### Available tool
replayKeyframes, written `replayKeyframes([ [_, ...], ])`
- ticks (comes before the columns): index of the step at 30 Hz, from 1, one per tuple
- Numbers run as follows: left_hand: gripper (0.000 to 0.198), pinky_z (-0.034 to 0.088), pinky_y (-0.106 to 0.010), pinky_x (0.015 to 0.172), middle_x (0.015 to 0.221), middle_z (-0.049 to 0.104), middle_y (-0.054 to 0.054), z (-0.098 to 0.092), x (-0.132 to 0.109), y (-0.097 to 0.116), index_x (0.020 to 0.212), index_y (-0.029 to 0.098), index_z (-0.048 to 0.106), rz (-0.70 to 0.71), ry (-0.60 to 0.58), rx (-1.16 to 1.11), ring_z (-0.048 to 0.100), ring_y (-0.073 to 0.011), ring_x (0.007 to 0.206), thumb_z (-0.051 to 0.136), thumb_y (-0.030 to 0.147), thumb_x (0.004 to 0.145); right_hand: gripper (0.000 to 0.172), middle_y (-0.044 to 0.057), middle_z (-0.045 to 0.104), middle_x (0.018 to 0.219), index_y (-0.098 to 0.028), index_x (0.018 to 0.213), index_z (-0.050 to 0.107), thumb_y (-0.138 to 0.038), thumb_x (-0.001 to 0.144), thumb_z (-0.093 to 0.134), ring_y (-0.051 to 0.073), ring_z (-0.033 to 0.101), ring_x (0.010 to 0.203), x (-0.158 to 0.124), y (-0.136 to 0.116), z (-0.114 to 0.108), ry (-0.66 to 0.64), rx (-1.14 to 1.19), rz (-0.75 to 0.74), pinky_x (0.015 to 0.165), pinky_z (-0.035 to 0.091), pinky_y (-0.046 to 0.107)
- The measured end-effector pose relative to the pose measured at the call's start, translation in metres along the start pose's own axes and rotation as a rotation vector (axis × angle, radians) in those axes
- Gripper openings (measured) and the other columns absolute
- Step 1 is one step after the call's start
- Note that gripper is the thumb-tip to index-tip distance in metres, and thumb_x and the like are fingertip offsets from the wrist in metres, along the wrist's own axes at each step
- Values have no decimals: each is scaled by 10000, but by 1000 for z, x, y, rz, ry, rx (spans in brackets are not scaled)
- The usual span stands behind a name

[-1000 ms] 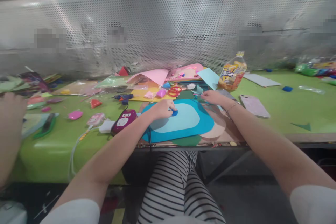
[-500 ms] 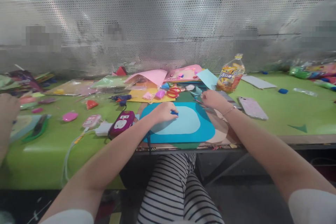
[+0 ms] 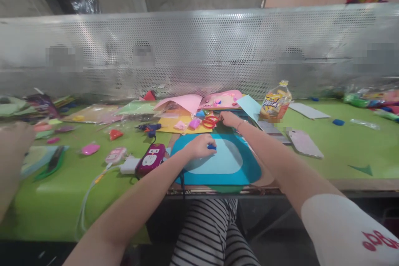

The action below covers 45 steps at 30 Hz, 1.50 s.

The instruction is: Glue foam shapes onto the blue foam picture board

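My left hand (image 3: pixel 199 146) is closed around a small dark-blue piece (image 3: pixel 212 147), perhaps clay or foam. It rests over a light-blue rounded sheet (image 3: pixel 226 161), which lies on a larger blue sheet (image 3: pixel 252 172) with rounded corners. Reaching further back, my right hand (image 3: pixel 230 119) has its fingers drawn together beside the red-handled scissors (image 3: pixel 209 122). What those fingertips hold, if anything, is hidden. Just left of the scissors lies a small purple-pink lump (image 3: pixel 194 123) on yellow sheet material (image 3: pixel 168 126).
A purple device (image 3: pixel 152 158) with a white plug sits left of the sheets, near a glue gun (image 3: pixel 149 128). Behind are pink sheets (image 3: pixel 179 102) and a snack bag (image 3: pixel 274 102). A phone (image 3: pixel 305 143) lies right. Another person's hand (image 3: pixel 15 145) is at far left.
My right hand has moved left, toward the red-handled scissors. My left hand keeps the blue piece over the light-blue sheet. The view has tilted upward.
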<state>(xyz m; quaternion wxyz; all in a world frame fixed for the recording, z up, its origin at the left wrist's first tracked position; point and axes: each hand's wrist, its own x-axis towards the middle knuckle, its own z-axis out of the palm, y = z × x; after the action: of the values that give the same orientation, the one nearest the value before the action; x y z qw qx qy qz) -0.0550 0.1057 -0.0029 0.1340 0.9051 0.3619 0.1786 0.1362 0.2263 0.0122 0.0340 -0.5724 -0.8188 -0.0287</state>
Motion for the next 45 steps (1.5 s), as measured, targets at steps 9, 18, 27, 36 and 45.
replayKeyframes([
  [9,138,425,-252,717,830,635,-53,-3,-3,7,812,161,686,0,12,1,573,-167,808,651,253,715,311,225,629,1067,-74,1080,541,-292,883,438,277,603,1004,0,-4,6,38,-61,40,788,438,325],
  [18,193,447,-264,748,874,663,-61,-2,-1,6,833,169,683,-42,45,-66,600,-174,837,636,328,734,213,128,671,890,-113,888,612,-292,831,511,199,617,811,-50,-2,-21,196,231,-40,709,435,264],
  [27,417,463,-345,877,1128,631,-118,-2,9,-13,1099,144,589,-212,329,-450,604,-228,1010,614,371,751,190,-23,585,789,-191,790,536,-293,670,642,120,577,754,-84,-36,-4,261,1551,-171,724,495,287],
  [36,291,490,-281,630,689,657,-31,-7,8,-14,782,139,634,-311,388,-777,594,-127,602,697,394,655,250,-23,596,842,-236,897,554,-236,658,627,131,593,776,-90,-46,7,97,1803,-140,726,525,316],
  [45,318,425,-229,514,489,556,18,-13,6,-7,547,153,523,-383,486,-732,518,-92,475,731,388,595,201,75,540,970,-190,955,530,-251,765,555,181,519,891,-80,-40,19,714,962,-224,739,473,332],
])
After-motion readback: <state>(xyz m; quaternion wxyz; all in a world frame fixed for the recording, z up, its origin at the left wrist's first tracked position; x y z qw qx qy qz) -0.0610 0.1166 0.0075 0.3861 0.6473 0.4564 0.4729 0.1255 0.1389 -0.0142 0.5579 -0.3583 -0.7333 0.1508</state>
